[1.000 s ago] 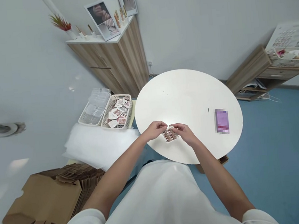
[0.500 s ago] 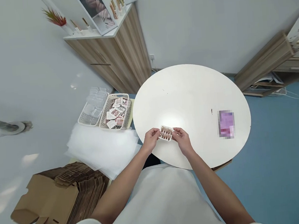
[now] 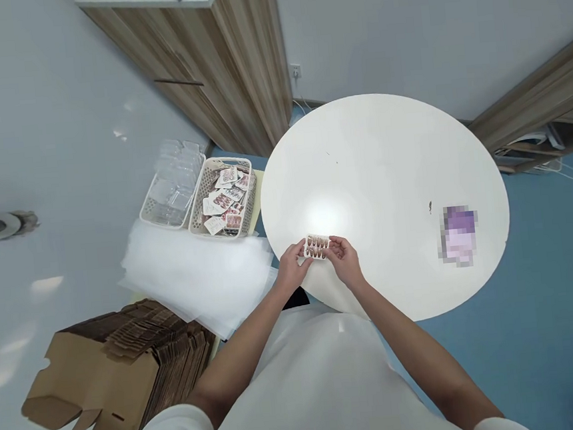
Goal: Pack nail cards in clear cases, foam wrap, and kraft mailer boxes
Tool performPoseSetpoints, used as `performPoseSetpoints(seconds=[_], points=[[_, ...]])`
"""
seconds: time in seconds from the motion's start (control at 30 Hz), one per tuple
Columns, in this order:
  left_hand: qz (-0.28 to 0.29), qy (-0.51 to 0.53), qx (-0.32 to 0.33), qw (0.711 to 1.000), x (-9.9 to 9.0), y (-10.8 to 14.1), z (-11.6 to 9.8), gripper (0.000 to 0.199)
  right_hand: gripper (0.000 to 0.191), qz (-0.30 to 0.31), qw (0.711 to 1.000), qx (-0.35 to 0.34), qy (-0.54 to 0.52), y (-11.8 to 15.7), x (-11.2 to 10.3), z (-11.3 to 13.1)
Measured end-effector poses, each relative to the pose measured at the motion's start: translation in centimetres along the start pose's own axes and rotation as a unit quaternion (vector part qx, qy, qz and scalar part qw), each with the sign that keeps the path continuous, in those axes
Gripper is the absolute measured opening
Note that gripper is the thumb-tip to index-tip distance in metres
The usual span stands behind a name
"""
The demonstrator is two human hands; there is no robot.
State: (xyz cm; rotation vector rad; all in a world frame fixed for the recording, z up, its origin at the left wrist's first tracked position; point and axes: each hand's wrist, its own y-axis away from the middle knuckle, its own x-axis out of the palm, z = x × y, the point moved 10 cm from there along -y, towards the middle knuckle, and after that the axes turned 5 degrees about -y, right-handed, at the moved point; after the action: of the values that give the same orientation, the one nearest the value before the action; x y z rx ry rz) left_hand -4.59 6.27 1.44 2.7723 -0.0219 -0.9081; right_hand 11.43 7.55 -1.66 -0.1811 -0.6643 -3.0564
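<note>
White card [image 3: 317, 247] bears two rows of brownish nails [image 3: 317, 241].

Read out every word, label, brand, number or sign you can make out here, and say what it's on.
No text is readable.
Cards in the basket: any print is too small to read.
Nail set held between the left hand and right hand: no lettering can be made out.
Purple item on the table: pixelated, nothing legible.

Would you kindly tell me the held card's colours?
The card is white with two rows of brownish shapes, in the head view.
</note>
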Motion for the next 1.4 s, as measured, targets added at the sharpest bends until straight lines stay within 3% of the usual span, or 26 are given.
performPoseSetpoints(seconds=[0.27, 0.53, 0.7, 0.87, 1.13, 1.4], points=[[0.011, -0.086, 0.024, 0.996, -1.6, -2.5, 4.7, 0.045, 0.057, -0.016, 0.997, 0.067, 0.032, -1.9, 5.0, -3.0], [0.075, -0.239, 0.026, 0.968, -0.8, -4.0, 7.8, 0.043, 0.069, -0.035, 0.983, 0.08, 0.161, -2.6, 6.9, -4.8], [0.076, -0.172, 0.039, 0.981, -1.1, -3.2, 7.9, 0.044, 0.067, -0.067, 0.987, 0.091, 0.111, -0.4, 6.9, -5.2], [0.096, -0.136, 0.078, 0.983, -0.9, -3.1, 7.3, 0.043, 0.061, -0.067, 0.992, 0.065, 0.091, 0.2, 8.3, -4.6], [0.059, -0.135, 0.096, 0.984, -3.3, -6.5, 7.4, 0.044, 0.061, -0.041, 0.993, 0.027, 0.111, -3.8, 11.4, -2.5], [0.045, -0.148, 0.104, 0.982, -4.8, -9.5, 7.4, 0.042, 0.058, -0.063, 0.993, 0.013, 0.1, -7.0, 12.4, -1.5]])
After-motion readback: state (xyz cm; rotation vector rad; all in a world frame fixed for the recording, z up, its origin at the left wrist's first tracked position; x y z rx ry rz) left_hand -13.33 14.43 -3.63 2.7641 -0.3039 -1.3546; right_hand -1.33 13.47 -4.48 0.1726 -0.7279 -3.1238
